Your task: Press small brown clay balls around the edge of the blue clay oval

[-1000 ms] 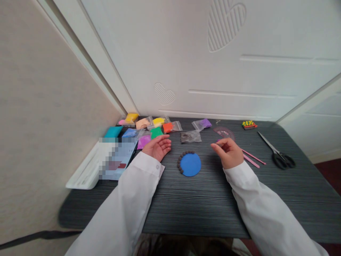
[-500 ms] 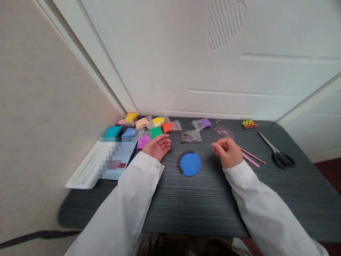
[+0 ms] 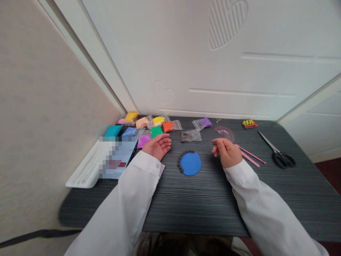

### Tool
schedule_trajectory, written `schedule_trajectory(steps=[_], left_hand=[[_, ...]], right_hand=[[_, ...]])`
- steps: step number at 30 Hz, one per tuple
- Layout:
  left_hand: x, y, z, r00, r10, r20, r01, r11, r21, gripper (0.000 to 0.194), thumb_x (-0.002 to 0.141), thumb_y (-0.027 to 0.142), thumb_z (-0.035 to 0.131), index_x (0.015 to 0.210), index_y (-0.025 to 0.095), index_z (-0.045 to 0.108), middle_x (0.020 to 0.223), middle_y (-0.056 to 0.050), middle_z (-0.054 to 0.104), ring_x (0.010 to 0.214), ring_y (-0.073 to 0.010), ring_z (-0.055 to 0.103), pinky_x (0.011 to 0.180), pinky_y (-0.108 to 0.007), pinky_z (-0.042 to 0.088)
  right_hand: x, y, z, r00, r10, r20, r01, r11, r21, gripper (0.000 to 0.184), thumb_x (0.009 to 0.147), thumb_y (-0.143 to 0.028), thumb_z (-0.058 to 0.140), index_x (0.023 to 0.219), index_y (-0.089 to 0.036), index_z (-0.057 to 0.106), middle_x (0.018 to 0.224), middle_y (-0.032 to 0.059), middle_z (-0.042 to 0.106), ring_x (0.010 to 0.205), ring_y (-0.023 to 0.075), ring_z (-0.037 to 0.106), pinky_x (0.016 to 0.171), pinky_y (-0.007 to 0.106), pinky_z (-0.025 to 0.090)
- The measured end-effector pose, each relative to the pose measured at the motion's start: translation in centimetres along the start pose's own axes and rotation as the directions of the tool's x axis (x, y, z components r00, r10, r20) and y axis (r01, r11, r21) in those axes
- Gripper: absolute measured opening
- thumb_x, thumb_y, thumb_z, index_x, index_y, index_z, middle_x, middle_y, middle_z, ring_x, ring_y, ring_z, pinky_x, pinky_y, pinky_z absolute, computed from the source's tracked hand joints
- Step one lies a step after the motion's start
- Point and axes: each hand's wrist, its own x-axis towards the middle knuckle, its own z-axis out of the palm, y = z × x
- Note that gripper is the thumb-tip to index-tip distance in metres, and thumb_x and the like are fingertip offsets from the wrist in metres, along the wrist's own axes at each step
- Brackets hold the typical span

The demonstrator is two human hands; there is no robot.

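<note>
A flat blue clay disc (image 3: 191, 164) lies on the dark table, with a row of small dark grey clay balls (image 3: 180, 158) along its left and upper edge. To the left of the disc my left hand (image 3: 159, 146) rests palm up, fingers loosely bent and apart, holding nothing. My right hand (image 3: 226, 151) hovers right of the disc, thumb and forefinger pinched on a small dark piece of clay (image 3: 214, 143), mostly hidden by the fingers. Beyond the disc lies a clear bag (image 3: 191, 135) with dark remnants in it.
Bags of coloured clay, among them a green one (image 3: 156, 131) and an orange one (image 3: 168, 126), lie at the back left. A white tray (image 3: 82, 176) stands far left. On the right are a protractor (image 3: 226, 132), pink tools (image 3: 252, 159), scissors (image 3: 277, 151) and a small colourful clay piece (image 3: 249, 124).
My right hand has turned at the wrist, so its back shows more and the dark piece at the fingertips comes into view. My left hand stays in place.
</note>
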Motion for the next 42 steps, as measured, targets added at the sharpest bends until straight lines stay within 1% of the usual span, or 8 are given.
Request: schedule_trajectory(steps=[4,12,17,22,28,33,36,42], left_hand=[[0.0,0.0,0.0,1.000,-0.002,0.000,0.002,1.000,0.002,0.022,0.073,0.023,0.048,0.087,0.011,0.060,0.070,-0.006,0.065,0.065,-0.0137,0.060,0.062,-0.025,0.048],[0.2,0.0,-0.1,1.000,-0.018,0.011,0.018,1.000,-0.011,0.022,0.072,0.022,0.049,0.086,0.011,0.060,0.070,-0.006,0.065,0.064,-0.0132,0.060,0.062,-0.025,0.048],[-0.1,0.0,0.0,1.000,-0.001,0.001,0.001,1.000,0.000,0.024,0.071,0.025,0.048,0.088,0.011,0.059,0.071,-0.006,0.064,0.066,-0.0142,0.059,0.064,-0.028,0.047],[0.5,0.4,0.5,0.994,0.109,-0.012,-0.109,0.993,0.042,0.023,0.070,0.025,0.051,0.087,0.011,0.058,0.070,-0.006,0.063,0.061,-0.0134,0.058,0.059,-0.026,0.044],[2.5,2.4,7.1,0.918,0.397,0.007,-0.397,0.917,0.047,0.026,0.076,0.035,0.043,0.094,0.021,0.055,0.092,-0.001,0.061,0.089,-0.0115,0.054,0.073,-0.022,0.040],[1.0,3.3,14.3,0.919,0.381,0.098,-0.381,0.924,-0.019,0.047,0.080,0.051,0.026,0.108,0.023,0.051,0.120,-0.004,0.049,0.116,-0.0138,0.037,0.093,-0.025,0.029],[0.2,4.0,15.4,0.931,0.357,0.078,-0.348,0.932,-0.102,0.051,0.079,0.054,0.022,0.111,0.025,0.048,0.122,-0.005,0.048,0.116,-0.0150,0.038,0.095,-0.028,0.029],[-0.4,4.4,15.4,0.948,0.302,0.098,-0.266,0.924,-0.276,0.051,0.080,0.053,0.021,0.113,0.024,0.047,0.125,-0.003,0.045,0.117,-0.0133,0.037,0.096,-0.027,0.031]], right_hand=[[-0.3,-0.6,-0.6,0.992,-0.019,0.126,0.051,0.966,-0.253,0.027,0.073,-0.043,0.049,0.063,-0.019,0.055,0.052,-0.0024,0.055,0.047,0.0087,0.049,0.048,0.022,0.037],[-3.2,0.4,-0.5,0.904,-0.092,0.417,0.311,0.811,-0.496,0.022,0.078,-0.036,0.046,0.069,-0.020,0.057,0.063,0.0005,0.059,0.062,0.0134,0.053,0.066,0.029,0.033],[-3.4,0.2,-0.4,0.948,-0.054,0.313,0.114,0.977,-0.179,0.018,0.068,-0.036,0.059,0.061,-0.020,0.058,0.060,0.0012,0.058,0.063,0.0146,0.051,0.069,0.033,0.033],[0.8,-1.0,-2.2,0.997,-0.020,0.070,0.011,0.993,0.116,0.022,0.070,-0.041,0.055,0.070,-0.019,0.054,0.073,0.0032,0.060,0.066,0.0130,0.055,0.059,0.028,0.042],[6.6,-5.2,-1.1,0.993,-0.060,-0.101,0.095,0.919,0.382,0.022,0.074,-0.039,0.048,0.089,-0.023,0.046,0.076,-0.0009,0.059,0.067,0.0109,0.059,0.061,0.027,0.048],[4.2,-10.7,3.0,0.971,-0.239,-0.020,0.229,0.898,0.375,0.024,0.073,-0.029,0.051,0.095,-0.022,0.055,0.093,0.0044,0.060,0.088,0.0164,0.057,0.081,0.034,0.044],[2.0,-12.4,4.6,0.926,-0.375,0.040,0.359,0.908,0.214,0.038,0.082,-0.023,0.035,0.119,-0.025,0.042,0.122,0.0030,0.047,0.115,0.0160,0.038,0.100,0.037,0.027],[2.8,-12.1,5.3,0.923,-0.376,0.077,0.368,0.924,0.103,0.049,0.086,-0.035,0.023,0.132,-0.023,0.012,0.139,-0.0010,0.015,0.128,0.0163,0.009,0.105,0.043,0.003]])
